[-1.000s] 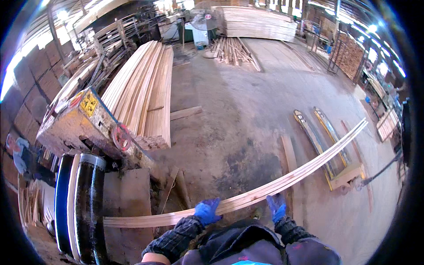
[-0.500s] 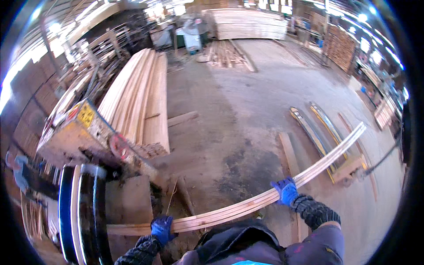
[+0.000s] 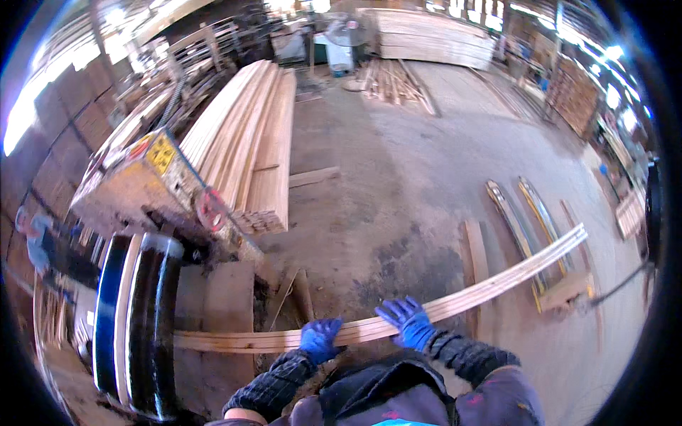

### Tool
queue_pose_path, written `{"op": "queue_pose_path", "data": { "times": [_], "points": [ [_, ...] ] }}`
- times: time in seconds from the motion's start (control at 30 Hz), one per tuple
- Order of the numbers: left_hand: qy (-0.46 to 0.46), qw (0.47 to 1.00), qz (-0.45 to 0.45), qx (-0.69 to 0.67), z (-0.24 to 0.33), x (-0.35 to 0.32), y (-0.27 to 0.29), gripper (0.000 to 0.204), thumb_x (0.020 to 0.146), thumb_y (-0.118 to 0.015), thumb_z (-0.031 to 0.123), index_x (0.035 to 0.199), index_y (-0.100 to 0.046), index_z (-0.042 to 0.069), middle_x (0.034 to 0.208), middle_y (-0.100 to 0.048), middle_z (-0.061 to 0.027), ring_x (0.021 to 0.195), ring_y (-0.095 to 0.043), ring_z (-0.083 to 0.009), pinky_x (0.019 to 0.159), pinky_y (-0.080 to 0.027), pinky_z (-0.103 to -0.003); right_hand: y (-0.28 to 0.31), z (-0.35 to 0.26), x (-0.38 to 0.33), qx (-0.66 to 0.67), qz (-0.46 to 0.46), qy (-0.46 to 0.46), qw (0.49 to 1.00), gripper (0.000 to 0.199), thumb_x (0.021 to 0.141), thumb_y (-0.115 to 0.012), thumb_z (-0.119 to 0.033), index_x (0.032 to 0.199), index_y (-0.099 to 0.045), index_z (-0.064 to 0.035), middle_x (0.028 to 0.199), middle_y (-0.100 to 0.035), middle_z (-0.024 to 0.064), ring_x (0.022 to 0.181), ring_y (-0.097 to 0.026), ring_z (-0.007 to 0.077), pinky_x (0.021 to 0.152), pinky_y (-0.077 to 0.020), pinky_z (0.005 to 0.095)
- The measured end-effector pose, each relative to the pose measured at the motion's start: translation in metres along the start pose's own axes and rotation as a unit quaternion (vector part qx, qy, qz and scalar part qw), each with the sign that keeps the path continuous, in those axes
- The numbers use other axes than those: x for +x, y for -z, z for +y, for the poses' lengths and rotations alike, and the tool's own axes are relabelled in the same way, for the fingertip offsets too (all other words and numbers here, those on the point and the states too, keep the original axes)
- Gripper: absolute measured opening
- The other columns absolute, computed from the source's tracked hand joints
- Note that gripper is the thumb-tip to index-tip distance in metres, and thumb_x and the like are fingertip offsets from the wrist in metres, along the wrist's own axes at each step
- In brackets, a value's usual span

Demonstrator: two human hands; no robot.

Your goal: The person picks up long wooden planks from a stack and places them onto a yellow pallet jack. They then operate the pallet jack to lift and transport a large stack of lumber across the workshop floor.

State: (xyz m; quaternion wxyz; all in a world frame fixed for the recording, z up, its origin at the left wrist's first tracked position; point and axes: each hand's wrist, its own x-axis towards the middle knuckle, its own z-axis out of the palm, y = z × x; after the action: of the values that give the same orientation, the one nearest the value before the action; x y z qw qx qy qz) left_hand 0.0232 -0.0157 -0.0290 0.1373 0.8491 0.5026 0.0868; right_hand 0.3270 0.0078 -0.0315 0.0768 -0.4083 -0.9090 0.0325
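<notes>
A few long, thin wooden boards (image 3: 490, 289), stacked together, run across in front of me and look curved in this view. Their left end meets the dark upright rollers (image 3: 153, 319) of a machine. My left hand (image 3: 321, 339), in a blue glove, is closed over the boards near their middle. Just to the right, my gloved right hand (image 3: 408, 323) rests on the same boards with its fingers spread. The undersides of both hands are hidden.
A large pile of planks (image 3: 249, 142) lies beyond the machine housing (image 3: 131, 177). A pallet jack (image 3: 529, 234) stands on the floor at right, beside a loose board (image 3: 476, 248). Another person (image 3: 42, 245) is at far left. More lumber (image 3: 433, 35) is stacked at the back.
My hands have come closer together: the left has slid right along the boards, the right has moved left and spread its fingers. The whole view has shifted slightly.
</notes>
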Motion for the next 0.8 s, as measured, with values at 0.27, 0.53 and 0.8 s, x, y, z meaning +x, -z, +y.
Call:
{"op": "queue_pose_path", "data": {
  "times": [0.27,0.53,0.8],
  "points": [
    [0.037,0.999,-0.016,0.033,-0.069,-0.068,0.042,0.085,0.058,-0.083,0.044,0.129,-0.047,0.016,0.102,-0.063,-0.0151,0.091,-0.062,-0.0360,0.081,-0.047,-0.049,0.052,0.116,-0.085,-0.140,-0.137,-0.165,0.967,0.103,0.063,-0.076,-0.044,0.150,-0.025,-0.0230,0.139,-0.045,0.0147,0.125,-0.043,0.0350,0.108,-0.0239,0.0552],
    [-0.086,0.996,0.000,-0.003,0.011,0.033,0.012,0.095,0.059,-0.083,0.047,0.137,-0.042,0.010,0.105,-0.064,-0.0167,0.091,-0.062,-0.0380,0.081,-0.048,-0.049,0.002,0.047,-0.013,-0.021,-0.077,-0.175,0.981,0.093,0.064,-0.076,-0.033,0.147,-0.034,-0.0242,0.130,-0.054,0.0097,0.120,-0.048,0.0318,0.108,-0.0247,0.0577],
    [-0.005,0.997,-0.077,-0.011,0.046,0.084,-0.012,0.085,0.063,-0.082,0.041,0.131,-0.047,0.006,0.113,-0.063,-0.0183,0.101,-0.061,-0.0358,0.086,-0.048,-0.045,-0.001,0.030,-0.012,-0.055,0.075,-0.105,0.990,0.089,0.065,-0.066,-0.025,0.147,-0.032,-0.0205,0.142,-0.041,0.0118,0.126,-0.042,0.0339,0.108,-0.0304,0.0521]
  ]
}}
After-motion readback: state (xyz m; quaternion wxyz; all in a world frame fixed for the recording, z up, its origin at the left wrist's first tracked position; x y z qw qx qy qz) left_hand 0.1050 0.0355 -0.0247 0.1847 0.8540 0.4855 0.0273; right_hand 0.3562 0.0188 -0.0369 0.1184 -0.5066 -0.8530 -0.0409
